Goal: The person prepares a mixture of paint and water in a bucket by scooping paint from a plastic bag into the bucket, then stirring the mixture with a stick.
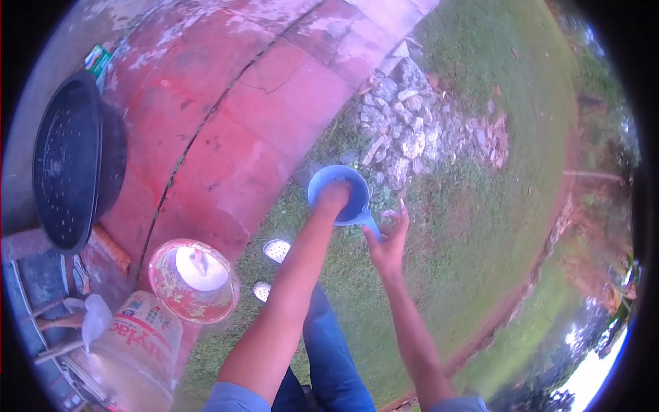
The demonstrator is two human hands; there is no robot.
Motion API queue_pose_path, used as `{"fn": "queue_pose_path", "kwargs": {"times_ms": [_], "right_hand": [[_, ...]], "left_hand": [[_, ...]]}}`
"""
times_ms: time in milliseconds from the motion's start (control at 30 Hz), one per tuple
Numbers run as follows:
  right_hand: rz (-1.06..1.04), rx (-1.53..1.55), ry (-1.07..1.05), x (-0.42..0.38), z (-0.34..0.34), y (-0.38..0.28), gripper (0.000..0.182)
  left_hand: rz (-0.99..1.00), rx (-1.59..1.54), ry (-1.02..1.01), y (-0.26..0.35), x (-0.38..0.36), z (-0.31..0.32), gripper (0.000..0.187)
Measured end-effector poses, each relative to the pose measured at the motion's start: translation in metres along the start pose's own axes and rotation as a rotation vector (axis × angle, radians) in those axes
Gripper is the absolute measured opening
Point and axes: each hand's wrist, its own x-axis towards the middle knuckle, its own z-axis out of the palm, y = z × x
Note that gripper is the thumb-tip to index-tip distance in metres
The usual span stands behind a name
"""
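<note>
A blue cup-like scoop (360, 211) with a handle hangs over the grass, its round mouth facing up. My left hand (334, 196) reaches down inside it, so its fingers are hidden and whatever it touches there cannot be made out. At the right, my right hand (390, 240) has its thumb against the scoop's handle, with some fingers raised. Lower left of the scoop stands a reddish, paint-stained basin (161, 271) with a white round thing (200, 268) in it, beside a large printed bucket (141, 336).
A large black tub (113, 158) stands on the red paved floor (254, 137) at the left. Broken stones (412, 123) lie on grass (480, 220) beyond the scoop. White shoes (276, 250) show below, and a chair-like frame (34, 309) is at lower left.
</note>
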Motion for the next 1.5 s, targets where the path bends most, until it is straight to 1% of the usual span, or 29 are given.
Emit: {"fn": "queue_pose_path", "kwargs": {"times_ms": [33, 67, 133, 167, 233, 267, 333, 367, 433, 533, 600, 667, 700, 733, 800, 867, 900, 967, 1033, 1100, 1133, 1167, 1200, 1233, 1300, 1333, 1400, 1433, 1500], "right_hand": [[0.017, 0.058, 0.036, 0.001, 0.002, 0.005, 0.097], [0.034, 0.115, 0.074, -0.002, 0.003, 0.009, 0.097], [0.053, 0.129, 0.111, -0.004, 0.003, 0.013, 0.097], [0.059, 0.131, 0.125, -0.006, 0.003, 0.014, 0.097], [0.080, 0.156, 0.134, -0.010, 0.001, 0.015, 0.096], [0.078, 0.161, 0.142, -0.013, 0.001, 0.017, 0.096], [0.067, 0.133, 0.159, -0.015, 0.003, 0.014, 0.096], [0.109, 0.198, 0.185, -0.016, 0.003, 0.013, 0.096], [0.116, 0.187, 0.209, -0.017, 0.004, 0.007, 0.095], [0.135, 0.200, 0.232, -0.017, 0.016, 0.004, 0.095], [0.146, 0.214, 0.261, -0.020, 0.021, 0.001, 0.095], [0.185, 0.307, 0.266, -0.020, 0.031, -0.007, 0.095], [0.133, 0.298, 0.273, -0.020, 0.038, -0.003, 0.096], [0.114, 0.281, 0.292, -0.021, 0.044, -0.002, 0.097], [0.148, 0.336, 0.283, -0.021, 0.053, 0.000, 0.098], [0.179, 0.353, 0.277, -0.021, 0.060, -0.006, 0.099], [0.158, 0.341, 0.289, -0.020, 0.068, 0.000, 0.098], [0.150, 0.365, 0.295, -0.015, 0.072, -0.020, 0.099], [0.143, 0.386, 0.284, -0.012, 0.084, -0.030, 0.099], [0.149, 0.417, 0.283, -0.008, 0.094, -0.052, 0.098], [0.161, 0.443, 0.283, -0.003, 0.099, -0.062, 0.097], [0.134, 0.379, 0.297, 0.001, 0.108, -0.065, 0.095], [0.129, 0.384, 0.291, 0.008, 0.115, -0.071, 0.095], [0.095, 0.376, 0.295, 0.014, 0.124, -0.078, 0.094], [0.000, 0.312, 0.285, 0.023, 0.145, -0.084, 0.091], [0.014, 0.316, 0.253, 0.027, 0.159, -0.083, 0.091], [-0.016, 0.269, 0.219, 0.035, 0.188, -0.082, 0.087], [-0.010, 0.269, 0.193, 0.036, 0.199, -0.079, 0.087], [-0.005, 0.201, 0.203, 0.043, 0.211, -0.078, 0.082]], "left_hand": [[0.010, 0.058, -0.095, 0.011, 0.001, -0.008, 0.026], [0.017, 0.077, -0.116, 0.010, 0.002, 0.002, 0.026], [0.081, 0.219, -0.139, 0.010, 0.006, 0.015, 0.025], [0.093, 0.230, -0.149, 0.008, 0.006, 0.018, 0.025], [0.122, 0.146, -0.028, 0.004, 0.001, 0.018, 0.022], [0.129, 0.154, -0.028, 0.005, 0.001, 0.018, 0.022], [0.170, 0.165, 0.099, 0.009, -0.001, 0.010, 0.021], [0.171, 0.171, 0.099, 0.011, 0.000, 0.007, 0.021], [0.064, 0.195, -0.007, 0.021, 0.005, -0.002, 0.019], [0.045, 0.281, -0.001, 0.024, -0.003, -0.011, 0.019], [0.085, 0.309, -0.009, 0.013, -0.006, -0.011, 0.018], [0.136, 0.338, -0.008, -0.004, -0.002, 0.001, 0.018], [0.144, 0.301, 0.103, -0.019, 0.003, 0.014, 0.018], [0.152, 0.267, 0.218, -0.026, 0.003, 0.015, 0.018], [0.088, 0.294, 0.227, -0.016, -0.006, -0.011, 0.016], [0.002, 0.237, 0.256, 0.015, -0.023, -0.049, 0.018], [0.017, 0.235, 0.281, 0.021, -0.028, -0.059, 0.018], [0.027, 0.114, 0.350, 0.028, -0.044, -0.071, 0.026], [0.162, 0.132, 0.771, 0.047, -0.089, -0.099, 0.030], [0.093, 0.018, 0.952, 0.043, -0.119, -0.109, 0.034], [0.095, 0.021, 0.962, 0.034, -0.131, -0.105, 0.034], [-0.126, -0.077, 0.970, 0.021, -0.144, -0.097, 0.037], [-0.346, -0.175, 0.972, 0.007, -0.148, -0.095, 0.042], [-0.357, -0.167, 0.977, -0.017, -0.142, -0.093, 0.042], [-0.547, -0.919, 0.141, -0.071, -0.139, -0.081, 0.062], [-0.598, -1.261, 0.190, -0.030, -0.160, -0.107, 0.078], [-0.482, -1.560, 0.159, -0.060, -0.146, -0.092, 0.073], [-0.501, -1.568, 0.179, -0.072, -0.140, -0.085, 0.073], [-0.361, -1.507, 0.243, -0.073, -0.128, -0.091, 0.071]]}}
